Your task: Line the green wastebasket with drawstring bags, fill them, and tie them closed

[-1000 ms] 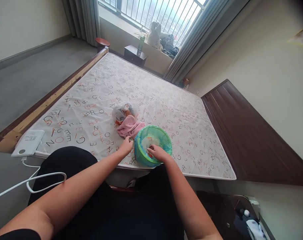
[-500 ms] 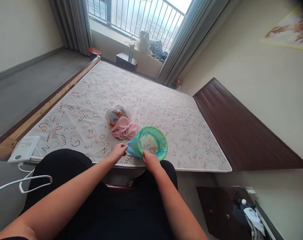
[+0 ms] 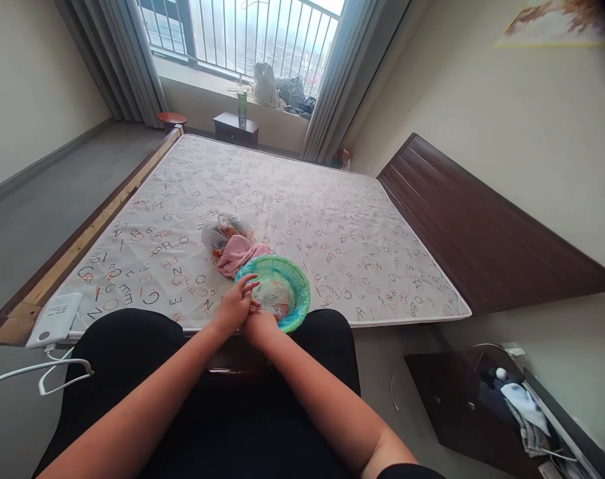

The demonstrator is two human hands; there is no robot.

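Note:
A round green plastic basket [image 3: 302,287] tilts toward me at the mattress's near edge. Blue-green plastic film covers its rim, and some pale and reddish stuff lies inside. At its near left side, my left hand [image 3: 236,303] reaches over the rim with fingers apart and stretched out. Just beside it, my right hand [image 3: 262,327] is closed on the basket's near rim; its fingertips are hidden. The two hands touch or nearly touch. Behind the basket lie a pink cloth [image 3: 239,255] and a clear plastic bag [image 3: 213,235] with grey and orange contents.
The bare mattress [image 3: 327,219], printed with letters, stretches toward the window. A white box with a cable [image 3: 57,318] sits at its near left corner. A dark headboard [image 3: 482,233] stands right, a dark cabinet [image 3: 452,399] lower right. A red stool [image 3: 171,118] is far left.
My left hand has let the pulled-out film go and moved in to the basket's rim. My right hand and the basket have shifted left in view. The film now lies around the rim.

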